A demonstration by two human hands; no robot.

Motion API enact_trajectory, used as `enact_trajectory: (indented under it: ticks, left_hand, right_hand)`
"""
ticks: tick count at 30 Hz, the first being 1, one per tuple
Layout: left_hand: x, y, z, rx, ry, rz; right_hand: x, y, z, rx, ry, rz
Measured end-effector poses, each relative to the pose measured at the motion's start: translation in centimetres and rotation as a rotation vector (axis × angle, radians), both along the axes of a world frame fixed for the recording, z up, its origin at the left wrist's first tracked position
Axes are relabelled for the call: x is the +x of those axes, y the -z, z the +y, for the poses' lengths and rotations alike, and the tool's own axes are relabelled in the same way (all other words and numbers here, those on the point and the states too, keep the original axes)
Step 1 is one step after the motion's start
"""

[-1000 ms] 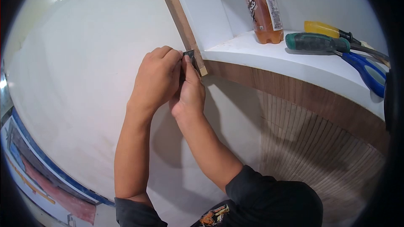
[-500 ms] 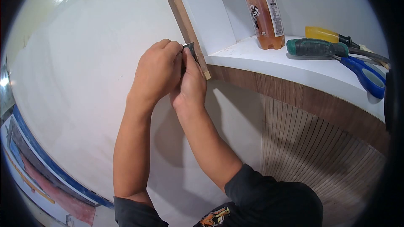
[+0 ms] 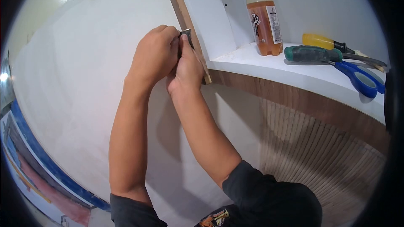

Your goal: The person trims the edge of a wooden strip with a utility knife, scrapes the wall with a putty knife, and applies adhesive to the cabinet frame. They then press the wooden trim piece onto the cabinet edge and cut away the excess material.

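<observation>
My left hand point(image 3: 156, 54) and my right hand point(image 3: 188, 69) are together at the lower part of a narrow wooden strip point(image 3: 181, 10). Between their closed fingers is a small dark object with a light metallic edge point(image 3: 186, 32), its far end showing beside the strip. My right thumb lies along it. The left hand's fingers curl over its near side, and most of the object is hidden. Behind the hands is a pale, patchy wall panel point(image 3: 75, 80).
A white shelf point(image 3: 294, 72) with a wood-grain edge curves to the right. On it are a bottle of amber liquid point(image 3: 265, 27), a green-handled tool point(image 3: 311, 54), a yellow-handled tool point(image 3: 318, 40) and blue scissors point(image 3: 364, 85). Ribbed panelling point(image 3: 303, 143) is below.
Both hands have moved slightly up and left along the wooden strip with the dark object. The bottle and tools appear slightly shifted in the view.
</observation>
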State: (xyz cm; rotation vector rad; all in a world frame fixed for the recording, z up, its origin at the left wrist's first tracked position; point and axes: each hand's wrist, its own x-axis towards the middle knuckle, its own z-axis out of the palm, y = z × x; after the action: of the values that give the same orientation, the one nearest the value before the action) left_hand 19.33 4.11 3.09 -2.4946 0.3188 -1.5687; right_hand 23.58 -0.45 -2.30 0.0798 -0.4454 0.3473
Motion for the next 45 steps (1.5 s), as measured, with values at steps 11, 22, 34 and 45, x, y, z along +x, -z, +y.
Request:
enact_trajectory:
  ticks: [11,22,34,45]
  left_hand:
    - [-5.5,4.7,-0.3,-0.636,0.498,-0.518]
    - [-8.0,16.8,0.0,-0.987,0.901,-0.398]
    - [-5.6,20.5,-0.1,-1.105,1.278,-0.226]
    - [-4.8,19.8,-0.1,-1.204,1.247,-0.213]
  right_hand:
    - [2.6,1.4,0.8,-0.755,1.867,-0.600]
    - [3.9,-3.7,-2.5,-1.007,1.964,-0.640]
    - [4.9,-9.3,-4.8,-1.378,1.889,-0.494]
    - [-2.3,-4.8,-8.4,-1.313,1.606,-0.664]
